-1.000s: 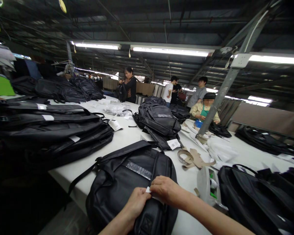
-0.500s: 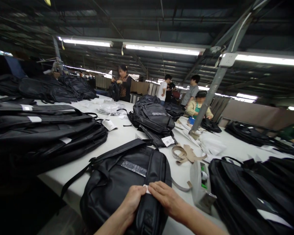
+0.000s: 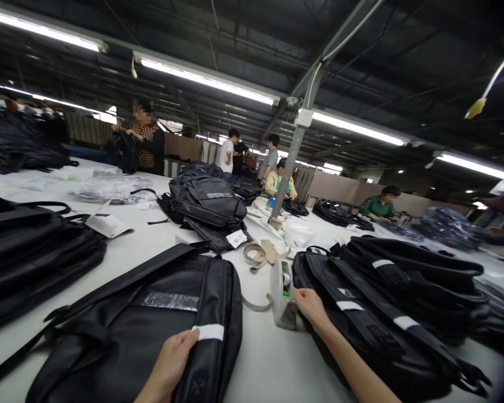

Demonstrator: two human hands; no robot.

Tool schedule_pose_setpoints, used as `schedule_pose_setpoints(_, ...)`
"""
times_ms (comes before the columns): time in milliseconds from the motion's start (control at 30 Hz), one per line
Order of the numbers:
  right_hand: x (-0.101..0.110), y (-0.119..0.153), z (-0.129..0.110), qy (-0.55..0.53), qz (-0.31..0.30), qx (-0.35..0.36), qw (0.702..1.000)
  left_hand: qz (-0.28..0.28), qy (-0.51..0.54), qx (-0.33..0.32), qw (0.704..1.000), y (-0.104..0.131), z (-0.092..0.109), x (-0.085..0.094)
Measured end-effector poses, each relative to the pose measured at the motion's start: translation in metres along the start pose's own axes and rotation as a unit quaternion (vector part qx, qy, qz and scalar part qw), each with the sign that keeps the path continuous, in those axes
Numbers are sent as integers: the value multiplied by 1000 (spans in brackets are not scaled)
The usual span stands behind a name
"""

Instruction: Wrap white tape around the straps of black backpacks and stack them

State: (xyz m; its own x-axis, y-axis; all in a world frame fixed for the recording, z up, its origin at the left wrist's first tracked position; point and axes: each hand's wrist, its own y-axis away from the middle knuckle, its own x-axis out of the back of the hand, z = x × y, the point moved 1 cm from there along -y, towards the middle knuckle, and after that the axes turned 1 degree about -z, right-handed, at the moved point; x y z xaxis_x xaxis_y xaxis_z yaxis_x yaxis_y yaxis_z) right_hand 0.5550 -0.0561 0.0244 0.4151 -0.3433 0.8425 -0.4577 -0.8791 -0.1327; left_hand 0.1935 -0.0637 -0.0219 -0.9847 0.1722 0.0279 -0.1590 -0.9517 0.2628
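A black backpack [image 3: 126,319] lies in front of me with its straps upward. A white band [image 3: 212,332] crosses one padded shoulder strap [image 3: 212,285]. My left hand [image 3: 172,358] is closed on that strap, its thumb at the band's left end. To the right, my right hand [image 3: 308,305] is at the side of a pale tape dispenser [image 3: 283,316] with green parts inside. Its fingers are curled together against the dispenser, and whatever is between them is hidden.
More black backpacks are piled on the left [image 3: 37,252], on the right [image 3: 386,319] and farther back [image 3: 210,196]. Brown paper strips [image 3: 266,254] lie behind the dispenser. A slanted metal post [image 3: 292,162] rises from the table [image 3: 256,352]. Several people work or stand beyond.
My right hand has left the strap and moved right to the tape dispenser. My left hand stays on the strap, where the white band now shows fully. The view has turned right.
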Motion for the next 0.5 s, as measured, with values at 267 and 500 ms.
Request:
schedule_pose_setpoints(267, -22, -13, 0, 19, -18, -76, 997, 25, 31, -11, 999, 1, -2, -5)
schedule_pose_setpoints(500, -17, -6, -5, -37, 36, -87, 995, 3, 14, -28, 1000, -1, -5, -1)
